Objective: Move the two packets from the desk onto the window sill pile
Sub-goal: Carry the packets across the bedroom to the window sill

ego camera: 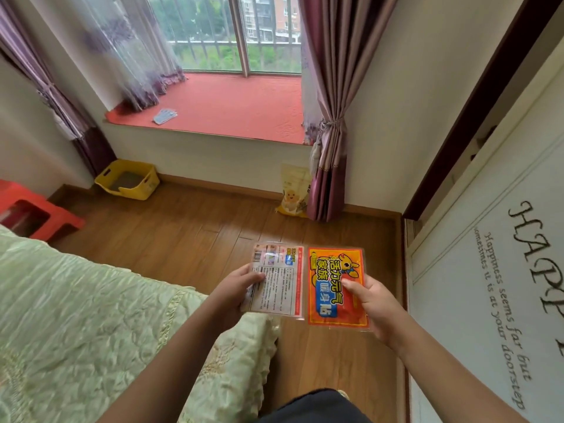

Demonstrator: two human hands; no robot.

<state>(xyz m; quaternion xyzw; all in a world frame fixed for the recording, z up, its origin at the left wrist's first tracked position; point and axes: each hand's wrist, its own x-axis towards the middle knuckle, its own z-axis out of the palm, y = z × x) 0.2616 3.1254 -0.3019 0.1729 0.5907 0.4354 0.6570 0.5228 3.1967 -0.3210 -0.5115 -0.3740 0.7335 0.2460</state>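
Observation:
My left hand (236, 293) grips a packet (282, 283) with its white printed back facing up. Beside it, my right hand (377, 303) holds an orange and yellow packet (331, 282) with its front up. Both packets hover side by side over the wooden floor. Ahead lies the red window sill (244, 108), and a small grey-blue pile (164, 116) rests near its front left edge, well beyond my hands.
A green quilted bed (91, 315) fills the lower left. A yellow basket (128, 180) and a red stool (30, 212) stand by the left wall. A yellow bag (293, 190) leans beside the purple curtain (328, 123). A white wardrobe door (494, 254) lines the right.

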